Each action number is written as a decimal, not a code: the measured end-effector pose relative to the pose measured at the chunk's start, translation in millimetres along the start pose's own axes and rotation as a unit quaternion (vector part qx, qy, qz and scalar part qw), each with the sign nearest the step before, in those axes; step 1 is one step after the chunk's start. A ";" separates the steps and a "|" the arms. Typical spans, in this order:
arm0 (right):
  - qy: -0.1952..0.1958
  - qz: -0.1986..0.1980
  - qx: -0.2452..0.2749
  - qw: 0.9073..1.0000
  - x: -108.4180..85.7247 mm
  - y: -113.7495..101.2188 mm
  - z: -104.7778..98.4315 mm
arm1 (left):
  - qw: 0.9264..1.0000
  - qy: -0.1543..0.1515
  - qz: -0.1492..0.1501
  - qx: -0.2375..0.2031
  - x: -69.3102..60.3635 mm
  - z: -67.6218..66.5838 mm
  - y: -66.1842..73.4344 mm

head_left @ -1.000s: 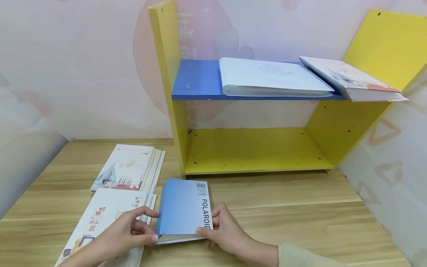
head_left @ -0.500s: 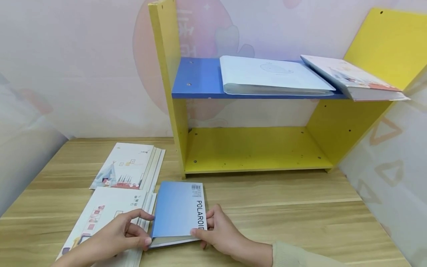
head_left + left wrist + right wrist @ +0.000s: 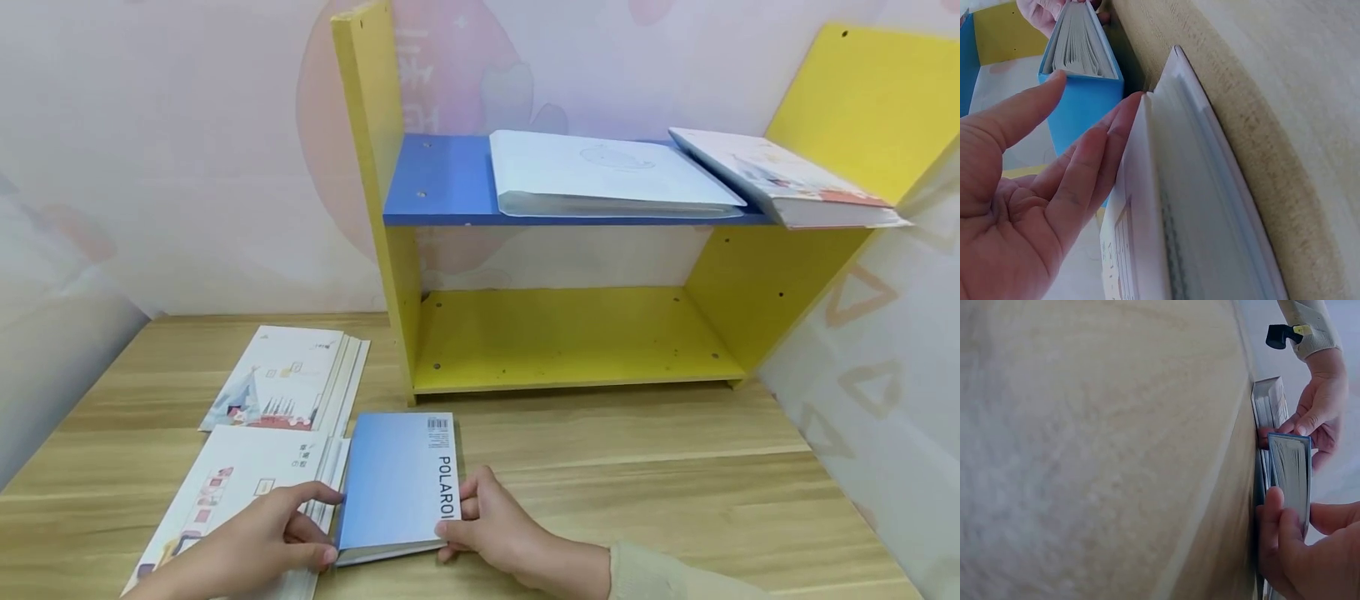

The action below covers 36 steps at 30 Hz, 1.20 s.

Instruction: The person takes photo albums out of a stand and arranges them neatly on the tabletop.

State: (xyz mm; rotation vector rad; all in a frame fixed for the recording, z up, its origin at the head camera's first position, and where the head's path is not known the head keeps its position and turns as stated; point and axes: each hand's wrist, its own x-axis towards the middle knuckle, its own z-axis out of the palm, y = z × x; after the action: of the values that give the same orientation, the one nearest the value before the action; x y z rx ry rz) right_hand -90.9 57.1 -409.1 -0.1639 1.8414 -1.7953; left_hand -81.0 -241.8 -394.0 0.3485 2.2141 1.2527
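Note:
A blue book marked POLAROID [image 3: 396, 483] lies at the table's front, its spine on the left. My right hand [image 3: 506, 529] pinches its right edge, thumb on the cover and fingers at the side; in the right wrist view the hand [image 3: 1319, 550] grips the page side [image 3: 1291, 472]. At the spine, my left hand [image 3: 258, 533] touches with thumb and fingertips. Seen in the left wrist view, that hand [image 3: 1041, 181] has its fingers mostly straight against the blue spine [image 3: 1082, 109]. Beneath the left hand lies a white book [image 3: 247, 454], close beside the blue one.
Another white book stack [image 3: 288, 375] lies behind on the left. A yellow shelf unit [image 3: 562, 333] stands at the back; its blue board [image 3: 442, 179] carries a pale whale-print album [image 3: 600, 175] and a tilted illustrated book [image 3: 795, 179], which overhangs the front edge.
The blue book has shifted left and a little toward the front, with both hands moving along. Its front end sits lower and its cover looks flatter.

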 end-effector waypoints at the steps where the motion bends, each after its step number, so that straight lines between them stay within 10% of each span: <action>1: -0.002 0.000 0.001 1.000 -0.1 0.1 0.0 | 1.000 0.001 0.002 0.004 -0.2 0.5 -0.3; 36: -0.122 0.025 -0.138 0.982 3.2 -16.9 -42.0 | 0.996 0.062 -0.009 0.068 8.3 -9.3 12.2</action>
State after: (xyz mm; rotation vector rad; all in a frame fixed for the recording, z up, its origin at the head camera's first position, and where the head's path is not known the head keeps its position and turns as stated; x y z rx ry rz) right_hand -117.9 91.1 -396.1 -0.4184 1.8880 -1.4082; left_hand -93.8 -237.9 -382.7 0.3089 2.4104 1.1443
